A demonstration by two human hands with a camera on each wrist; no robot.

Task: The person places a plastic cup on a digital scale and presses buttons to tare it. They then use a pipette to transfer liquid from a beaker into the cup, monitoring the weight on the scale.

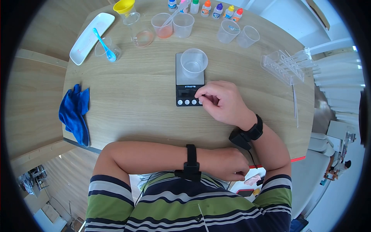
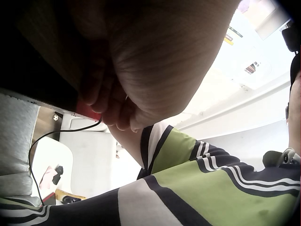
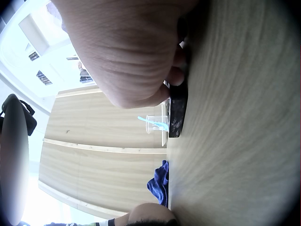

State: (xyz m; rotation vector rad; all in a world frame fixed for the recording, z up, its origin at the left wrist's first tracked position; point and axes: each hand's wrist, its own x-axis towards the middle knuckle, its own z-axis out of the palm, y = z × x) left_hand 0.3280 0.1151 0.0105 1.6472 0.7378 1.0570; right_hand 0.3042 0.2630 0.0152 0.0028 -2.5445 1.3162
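A black digital pocket scale (image 1: 180, 79) with a silver plate lies mid-table, a row of round white buttons along its near end. On its plate stands a clear plastic cup (image 1: 194, 66), which looks to have nothing in it. My right hand (image 1: 223, 101) is at the scale's near right corner, fingers bent, fingertips over the display edge and the rightmost button. In the right wrist view its fingers (image 3: 176, 75) come down on top of the scale. My left hand (image 1: 228, 164) holds nothing and lies at the table's front edge with loosely curled fingers.
Behind the scale stand clear cups, one with pink liquid (image 1: 165, 32), and several small dropper bottles (image 1: 217, 11). At left are a white tray (image 1: 82, 48), a blue spoon (image 1: 110, 55) and a blue cloth (image 1: 73, 112). A clear tube rack (image 1: 284, 67) stands right.
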